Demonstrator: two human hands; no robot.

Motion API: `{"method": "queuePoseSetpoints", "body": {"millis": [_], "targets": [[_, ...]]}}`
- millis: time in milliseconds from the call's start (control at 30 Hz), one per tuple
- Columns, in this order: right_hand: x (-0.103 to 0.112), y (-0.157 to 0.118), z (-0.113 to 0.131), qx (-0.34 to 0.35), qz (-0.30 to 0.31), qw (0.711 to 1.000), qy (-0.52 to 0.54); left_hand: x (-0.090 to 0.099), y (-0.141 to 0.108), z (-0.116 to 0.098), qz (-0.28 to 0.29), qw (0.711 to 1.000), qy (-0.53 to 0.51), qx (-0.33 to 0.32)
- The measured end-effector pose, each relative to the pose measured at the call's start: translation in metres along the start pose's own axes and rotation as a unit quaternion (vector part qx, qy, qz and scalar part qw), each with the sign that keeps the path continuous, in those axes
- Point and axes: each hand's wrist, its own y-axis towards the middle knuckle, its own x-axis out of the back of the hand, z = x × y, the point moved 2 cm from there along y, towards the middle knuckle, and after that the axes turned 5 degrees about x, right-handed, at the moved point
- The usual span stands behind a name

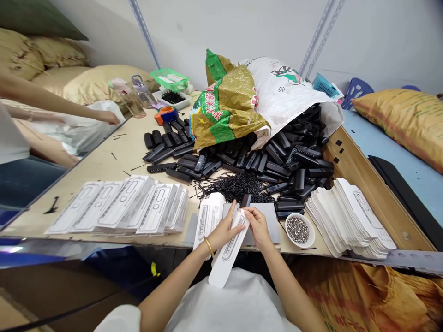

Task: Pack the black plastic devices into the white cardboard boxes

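A white printed card (224,258) with a line drawing on it slants down toward my lap, held between both hands. My left hand (224,228), with a gold bracelet at the wrist, grips the card's left side near its top, index finger stretched out. At the upper right edge, my right hand (258,226) pinches the same card. Just beyond the fingertips a black plastic piece (246,200) sticks up; whether a hand touches it I cannot tell. Beside my left hand lies a stack of similar cards (212,207). A grey flat sheet (266,219) lies under my hands.
Filled card packs (128,203) lie left, a card stack (356,216) right. A bowl of screws (299,230) stands near the front edge. Black ties (238,186) and black casings (277,159) are heaped behind. Another person's hand (109,117) is at far left.
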Motion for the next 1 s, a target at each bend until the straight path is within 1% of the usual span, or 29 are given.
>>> {"method": "queuePoseSetpoints", "body": {"millis": [100, 167, 233, 333, 433, 467, 500, 533, 567, 633, 667, 700, 733, 767, 800, 833, 867, 900, 933, 967, 1000], "targets": [[0.0, 0.002, 0.004, 0.011, 0.015, 1.0, -0.009, -0.001, 0.001, -0.001, -0.017, 0.999, 0.028, -0.013], [0.0, 0.001, 0.004, 0.012, 0.028, 1.0, -0.001, -0.002, 0.002, -0.001, -0.031, 0.999, 0.016, -0.023], [-0.001, -0.002, 0.002, 0.021, 0.038, 0.999, 0.0, -0.003, 0.003, 0.002, -0.037, 0.999, -0.002, -0.02], [0.0, -0.008, -0.003, 0.043, 0.051, 0.997, -0.032, -0.006, 0.004, 0.005, -0.039, 0.999, -0.008, -0.01], [0.003, -0.01, -0.006, 0.034, 0.056, 0.997, -0.042, -0.007, 0.005, 0.004, -0.055, 0.998, -0.02, -0.021], [0.004, -0.009, -0.006, 0.026, 0.045, 0.998, -0.033, -0.006, 0.005, 0.003, -0.067, 0.997, -0.032, -0.024], [0.007, -0.007, -0.006, 0.016, 0.022, 0.999, -0.018, -0.004, 0.005, 0.002, -0.077, 0.996, -0.046, -0.027], [0.01, -0.005, -0.006, 0.007, -0.013, 1.0, 0.001, -0.002, 0.004, 0.0, -0.081, 0.995, -0.059, -0.03], [0.013, -0.002, -0.006, 0.0, -0.055, 0.998, 0.022, 0.0, 0.002, -0.001, -0.073, 0.994, -0.069, -0.035], [0.019, 0.003, -0.006, -0.001, -0.138, 0.988, 0.062, 0.002, -0.002, -0.006, -0.022, 0.996, -0.06, -0.07], [0.02, 0.005, -0.006, 0.0, -0.162, 0.984, 0.071, 0.002, -0.006, -0.01, 0.005, 0.994, -0.037, -0.103], [0.021, 0.007, -0.006, -0.001, -0.166, 0.984, 0.07, 0.002, -0.009, -0.013, 0.023, 0.989, -0.008, -0.143], [0.02, 0.008, -0.005, -0.004, -0.152, 0.987, 0.056, 0.003, -0.012, -0.018, 0.026, 0.982, 0.017, -0.187], [0.018, 0.009, -0.004, -0.005, -0.122, 0.992, 0.025, 0.004, -0.014, -0.022, 0.011, 0.974, 0.028, -0.225], [0.016, 0.01, -0.002, 0.001, -0.082, 0.996, -0.026, 0.007, -0.015, -0.025, -0.021, 0.968, 0.022, -0.25], [0.014, 0.011, 0.0, 0.022, -0.035, 0.994, -0.099, 0.012, -0.014, -0.028, -0.064, 0.964, -0.001, -0.257], [0.011, 0.012, 0.003, 0.058, 0.012, 0.979, -0.194, 0.018, -0.013, -0.029, -0.115, 0.963, -0.034, -0.242], [0.01, 0.013, 0.006, 0.104, 0.058, 0.946, -0.302, 0.025, -0.01, -0.029, -0.169, 0.961, -0.069, -0.208], [0.008, 0.014, 0.007, 0.152, 0.103, 0.894, -0.408, 0.032, -0.007, -0.027, -0.219, 0.958, -0.094, -0.163], [0.007, 0.016, 0.007, 0.193, 0.145, 0.833, -0.498, 0.038, -0.004, -0.025, -0.257, 0.953, -0.105, -0.118], [0.008, 0.019, 0.006, 0.224, 0.184, 0.773, -0.565, 0.042, -0.001, -0.023, -0.282, 0.95, -0.103, -0.082]]}}
